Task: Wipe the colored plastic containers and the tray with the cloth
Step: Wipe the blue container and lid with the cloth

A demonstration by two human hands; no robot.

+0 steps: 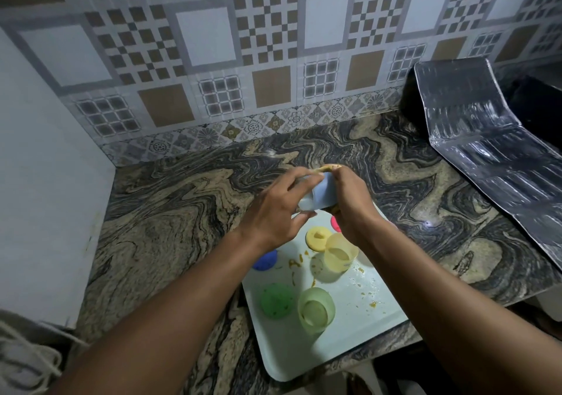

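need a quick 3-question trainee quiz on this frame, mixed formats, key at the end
1. True or false: the yellow container and the green container both stand on the tray.
2. Multiple choice: which container does the left hand grip above the counter? A) pale blue container B) yellow container C) green container
3. Fill in: the right hand presses a ____ against the held container.

Key: 1 true; 2 A; 3 cloth
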